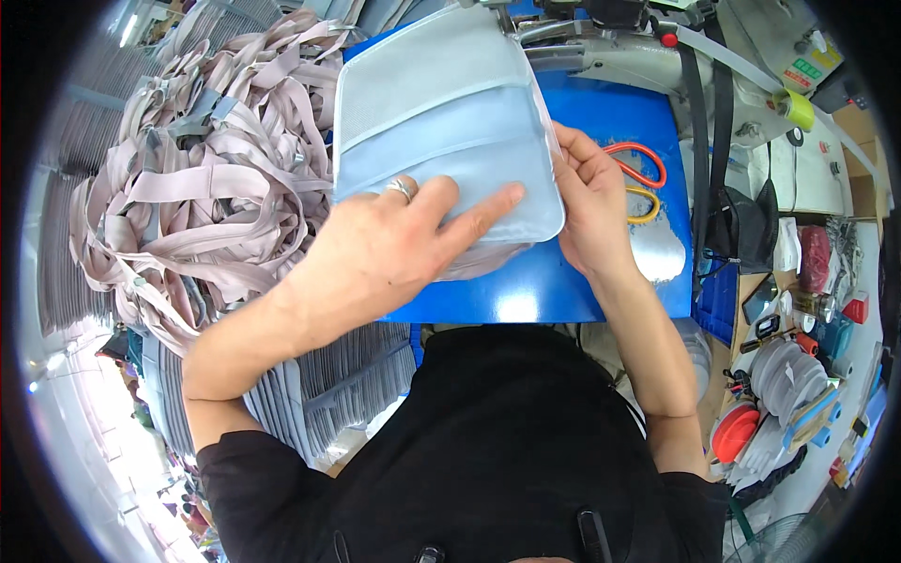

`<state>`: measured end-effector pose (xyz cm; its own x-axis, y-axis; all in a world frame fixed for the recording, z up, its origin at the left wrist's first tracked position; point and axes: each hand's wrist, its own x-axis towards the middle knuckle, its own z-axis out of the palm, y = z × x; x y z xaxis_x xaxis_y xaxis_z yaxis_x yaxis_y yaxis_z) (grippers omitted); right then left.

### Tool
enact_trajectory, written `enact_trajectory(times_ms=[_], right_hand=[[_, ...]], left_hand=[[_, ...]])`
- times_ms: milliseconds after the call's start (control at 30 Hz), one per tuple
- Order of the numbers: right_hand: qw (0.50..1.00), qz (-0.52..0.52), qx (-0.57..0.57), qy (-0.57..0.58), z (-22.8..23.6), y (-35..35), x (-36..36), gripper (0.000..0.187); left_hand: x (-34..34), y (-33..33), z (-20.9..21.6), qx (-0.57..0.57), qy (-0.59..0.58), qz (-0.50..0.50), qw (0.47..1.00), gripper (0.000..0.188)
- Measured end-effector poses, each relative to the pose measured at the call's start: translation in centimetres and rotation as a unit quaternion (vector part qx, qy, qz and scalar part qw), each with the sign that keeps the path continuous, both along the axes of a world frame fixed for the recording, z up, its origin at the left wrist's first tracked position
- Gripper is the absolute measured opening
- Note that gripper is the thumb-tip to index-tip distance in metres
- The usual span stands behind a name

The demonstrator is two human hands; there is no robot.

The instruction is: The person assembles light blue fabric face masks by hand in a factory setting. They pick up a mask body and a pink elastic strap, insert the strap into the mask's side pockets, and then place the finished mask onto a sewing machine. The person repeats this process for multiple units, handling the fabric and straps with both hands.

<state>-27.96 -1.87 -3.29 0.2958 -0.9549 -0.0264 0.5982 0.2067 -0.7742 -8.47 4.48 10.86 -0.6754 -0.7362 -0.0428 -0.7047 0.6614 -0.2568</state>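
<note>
A light blue-grey fabric panel (450, 122) with rounded corners, sewn pocket layers and a pale bound edge lies over the blue tabletop. Its top edge reaches the sewing machine (610, 66). My left hand (404, 225), with a ring on one finger, rests on the panel's lower part. Its index finger is stretched out across the fabric and the other fingers are bent. At the panel's right edge my right hand (591, 188) is closed, thumb and fingers pinching the border. Part of a pinkish strip (483, 261) shows under the panel's lower edge.
A large tangled heap of pinkish-grey fabric strips (225, 178) fills the left side. Scissors with red and yellow handles (643, 205) lie right of my right hand on the blue tabletop (460, 302). Stacked grey panels (347, 385) stand below left. Spools (784, 375) sit far right.
</note>
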Motion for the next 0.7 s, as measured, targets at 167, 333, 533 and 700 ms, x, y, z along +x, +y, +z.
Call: enact_trajectory(times_ms=[167,333,533,700], right_hand=[[1.0,-0.003,0.0,-0.017,0.4,-0.9,0.8,0.032],[0.999,0.025,-0.027,0.023,0.1,-3.0,0.8,0.037],[0.999,0.011,-0.03,0.014,-0.3,-6.0,2.4,0.04],[0.998,-0.032,-0.045,-0.006,-0.6,-8.1,3.8,0.033]], left_hand=[[0.8,-3.3,1.5,0.002,-0.052,-0.008,0.999,0.085],[1.9,-6.9,1.7,-0.01,-0.063,-0.017,0.998,0.085],[3.1,-11.0,1.8,-0.039,-0.076,-0.039,0.996,0.074],[3.5,-14.7,2.3,-0.052,-0.091,-0.058,0.993,0.066]])
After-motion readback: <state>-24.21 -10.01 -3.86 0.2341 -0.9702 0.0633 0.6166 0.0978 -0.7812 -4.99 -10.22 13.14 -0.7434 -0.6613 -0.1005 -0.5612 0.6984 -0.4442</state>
